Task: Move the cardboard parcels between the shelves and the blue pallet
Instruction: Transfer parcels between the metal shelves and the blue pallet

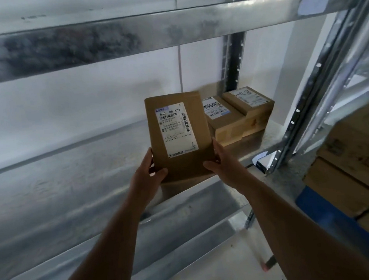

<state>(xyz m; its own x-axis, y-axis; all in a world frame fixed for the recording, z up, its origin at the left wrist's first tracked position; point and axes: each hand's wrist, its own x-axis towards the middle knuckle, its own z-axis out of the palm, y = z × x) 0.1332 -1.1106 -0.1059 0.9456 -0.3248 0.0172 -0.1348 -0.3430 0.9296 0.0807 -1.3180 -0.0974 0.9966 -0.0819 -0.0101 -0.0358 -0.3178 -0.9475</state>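
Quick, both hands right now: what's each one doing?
Left hand: grips the labelled parcel at its lower left.
Right hand: grips the same parcel's lower right.

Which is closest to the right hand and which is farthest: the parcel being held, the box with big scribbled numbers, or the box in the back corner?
From the right hand, in the head view:
1. The held parcel, gripped at its lower edge by both hands.
2. The scribbled-number box, on the shelf just behind the parcel.
3. The corner box, farther back and right, beside the upright post.
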